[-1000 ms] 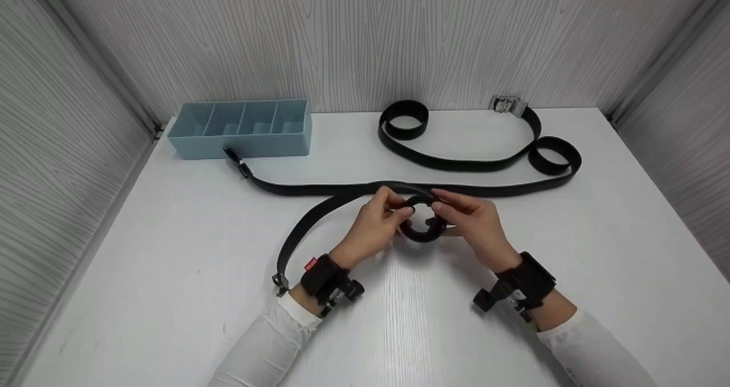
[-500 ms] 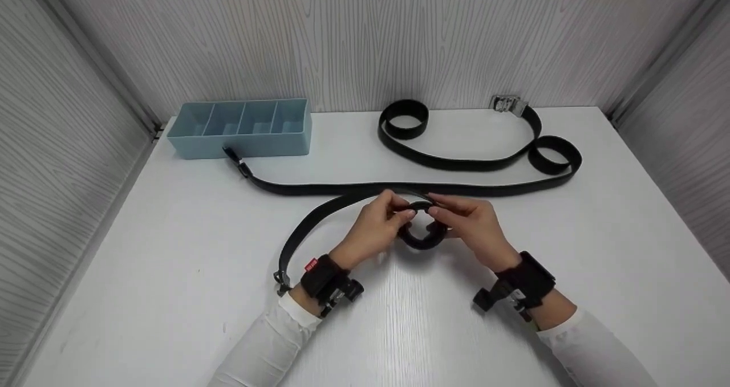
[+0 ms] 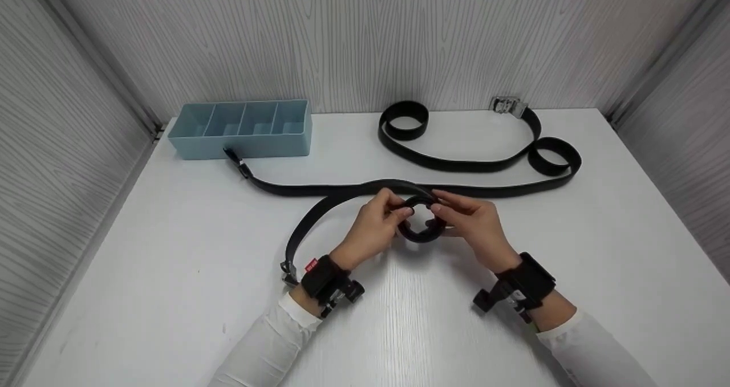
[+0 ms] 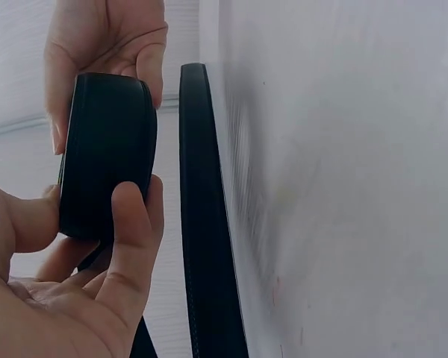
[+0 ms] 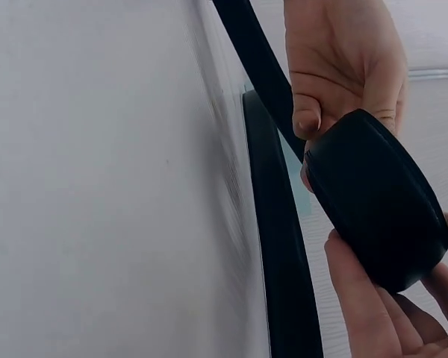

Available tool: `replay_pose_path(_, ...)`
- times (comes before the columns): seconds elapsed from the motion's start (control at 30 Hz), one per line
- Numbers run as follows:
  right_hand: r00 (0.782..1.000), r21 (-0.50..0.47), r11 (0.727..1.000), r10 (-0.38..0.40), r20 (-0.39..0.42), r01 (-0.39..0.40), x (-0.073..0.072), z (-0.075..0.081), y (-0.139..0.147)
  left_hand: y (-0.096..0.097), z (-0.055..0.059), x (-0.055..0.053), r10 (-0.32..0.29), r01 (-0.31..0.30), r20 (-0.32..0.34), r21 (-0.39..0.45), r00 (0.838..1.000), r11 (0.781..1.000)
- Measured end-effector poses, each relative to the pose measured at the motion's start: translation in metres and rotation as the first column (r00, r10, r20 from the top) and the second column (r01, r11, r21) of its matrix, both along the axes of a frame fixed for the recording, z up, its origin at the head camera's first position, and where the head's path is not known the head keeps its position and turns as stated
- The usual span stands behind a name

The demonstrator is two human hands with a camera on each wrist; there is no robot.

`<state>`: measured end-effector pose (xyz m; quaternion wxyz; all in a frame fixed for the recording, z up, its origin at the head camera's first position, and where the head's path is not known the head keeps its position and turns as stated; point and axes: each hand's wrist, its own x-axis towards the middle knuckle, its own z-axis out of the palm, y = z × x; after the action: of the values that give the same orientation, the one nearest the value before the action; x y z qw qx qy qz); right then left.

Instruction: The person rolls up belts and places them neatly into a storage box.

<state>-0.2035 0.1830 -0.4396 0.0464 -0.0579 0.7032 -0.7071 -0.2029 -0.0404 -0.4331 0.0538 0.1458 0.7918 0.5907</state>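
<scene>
A black belt is partly wound into a tight roll (image 3: pixel 420 237), held between both hands near the middle of the table. My left hand (image 3: pixel 369 230) pinches the roll's left side, thumb on the near face and fingers around the outside. My right hand (image 3: pixel 478 227) grips its right side in the same way. In the left wrist view the rolled belt (image 4: pixel 108 149) shows its smooth outer band. The right wrist view shows the roll (image 5: pixel 377 201) tilted between both hands. From the roll, the belt's loose strap (image 3: pixel 308 219) arcs left to a metal buckle (image 3: pixel 289 273) beside my left wrist.
Behind the hands a second black belt (image 3: pixel 296 190) stretches across the table, coiled at its right end. A third belt (image 3: pixel 462 165) with a silver buckle (image 3: pixel 509 105) lies farther back, coiled at its left end. A blue four-compartment box (image 3: pixel 245 146) stands back left.
The roll dipped toward me half a second ago and is now back up between the hands. The loose strap's buckle has shifted slightly right and away from me. The other belts stay put.
</scene>
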Motion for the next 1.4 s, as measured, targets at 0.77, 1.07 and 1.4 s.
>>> replay_pose_path(0.77, 0.998, -0.052, 0.997, -0.054, -0.029, 0.052, -0.0001, -0.0055, -0.0022, 0.0007, 0.001, -0.0014, 0.013, -0.013, 0.067, -0.004, 0.998, 1.0)
replay_pose_path(1.07, 0.999, -0.01, 1.0, 0.016, -0.05, -0.017, 0.0009, -0.0039, -0.0009, -0.0017, 0.0008, -0.0008, 0.003, -0.005, -0.047, -0.036, 0.999, 0.999)
replay_pose_path(1.4, 1.0, 0.0, 1.0, -0.012, -0.025, 0.012, 0.0011, -0.004, -0.0025, 0.0006, 0.0001, -0.0009, 0.004, -0.005, -0.01, -0.051, 1.0, 0.999)
